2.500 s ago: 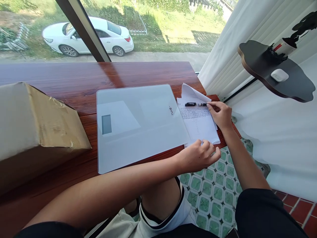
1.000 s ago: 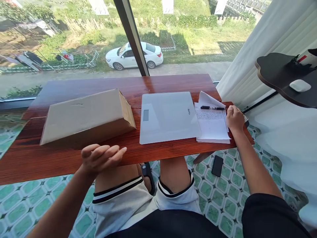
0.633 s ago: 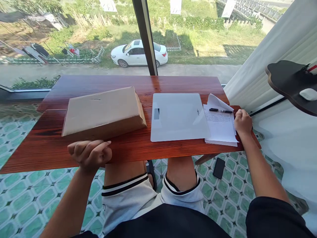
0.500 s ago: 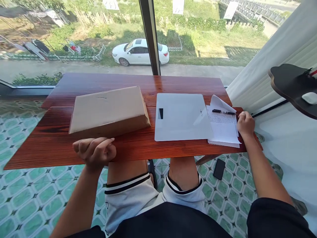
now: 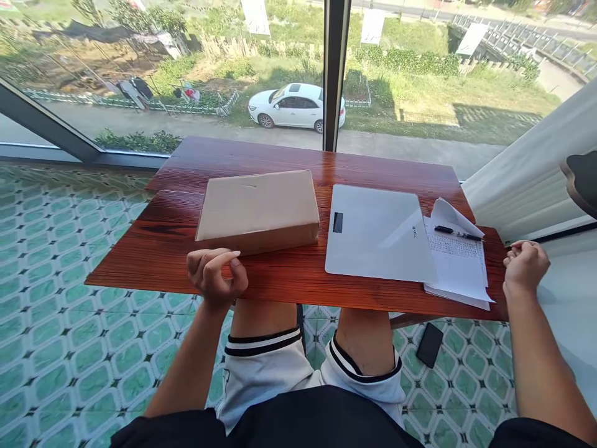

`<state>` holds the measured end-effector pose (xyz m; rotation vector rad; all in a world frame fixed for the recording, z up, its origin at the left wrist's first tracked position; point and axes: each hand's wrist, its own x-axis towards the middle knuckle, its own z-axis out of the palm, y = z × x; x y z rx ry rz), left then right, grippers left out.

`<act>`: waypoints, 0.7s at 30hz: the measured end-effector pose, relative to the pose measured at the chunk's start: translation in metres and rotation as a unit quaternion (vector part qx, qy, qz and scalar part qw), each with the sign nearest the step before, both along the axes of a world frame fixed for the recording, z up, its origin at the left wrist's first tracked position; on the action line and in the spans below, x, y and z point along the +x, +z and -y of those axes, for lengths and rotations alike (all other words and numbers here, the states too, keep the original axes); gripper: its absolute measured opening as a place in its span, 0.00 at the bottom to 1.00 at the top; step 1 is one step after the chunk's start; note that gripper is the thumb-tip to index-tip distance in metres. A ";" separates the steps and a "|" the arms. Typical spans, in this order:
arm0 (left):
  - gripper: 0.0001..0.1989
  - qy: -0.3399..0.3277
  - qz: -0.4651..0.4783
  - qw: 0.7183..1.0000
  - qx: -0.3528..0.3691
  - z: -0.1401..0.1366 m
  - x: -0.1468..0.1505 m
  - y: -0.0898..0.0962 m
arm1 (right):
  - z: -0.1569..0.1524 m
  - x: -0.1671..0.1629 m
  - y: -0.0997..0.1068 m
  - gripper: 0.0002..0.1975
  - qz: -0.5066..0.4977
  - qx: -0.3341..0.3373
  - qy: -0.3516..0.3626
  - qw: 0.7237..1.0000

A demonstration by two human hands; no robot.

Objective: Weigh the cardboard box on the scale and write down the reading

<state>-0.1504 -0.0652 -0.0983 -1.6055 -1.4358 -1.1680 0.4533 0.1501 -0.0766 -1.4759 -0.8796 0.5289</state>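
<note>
My left hand [image 5: 217,277] is loosely curled, with nothing seen in it. It is at the table's front edge, just before the left corner of a closed brown cardboard box [image 5: 261,202]. My right hand [image 5: 527,267] is a fist at the table's right end, beside the papers; nothing shows in it. Between the two sides lies a flat white scale [image 5: 377,236] with a small dark display. Handwritten sheets of paper [image 5: 459,274] touch the scale's right side, one curling up at the back. A black pen [image 5: 457,233] rests across them.
The reddish wooden table [image 5: 153,261] stands against a large window with a dark frame post [image 5: 333,81]. A phone [image 5: 430,345] lies on the green tiled floor below. At right are a white curtain [image 5: 522,124] and a dark wavy-edged shelf [image 5: 583,183].
The view has swung left, so the table and everything on it sit farther right. My right fist has turned, now showing its curled fingers. The box, scale and papers keep their places on the table.
</note>
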 end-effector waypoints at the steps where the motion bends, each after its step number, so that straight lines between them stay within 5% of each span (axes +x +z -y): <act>1: 0.11 0.000 0.013 1.000 0.007 0.000 0.000 -0.001 | 0.003 -0.007 0.009 0.02 -0.017 0.008 -0.007 1.000; 5: 0.10 -0.006 0.044 0.998 0.044 0.002 -0.002 0.000 | 0.020 -0.052 0.056 0.04 -0.098 0.031 0.082 0.991; 10: 0.10 0.033 0.092 0.992 0.077 0.004 -0.007 0.011 | 0.053 -0.136 0.096 0.01 -0.073 0.031 0.213 0.974; 13: 0.10 0.051 0.165 0.981 0.090 0.004 -0.006 0.027 | 0.075 -0.195 0.094 0.03 -0.029 0.041 0.285 0.957; 17: 0.24 0.027 0.304 0.947 0.101 0.006 -0.001 0.052 | 0.103 -0.268 0.077 0.11 0.029 -0.021 0.441 0.897; 21: 0.33 0.004 0.368 0.929 0.041 0.009 -0.004 0.061 | 0.113 -0.317 0.066 0.18 0.093 0.017 0.457 0.884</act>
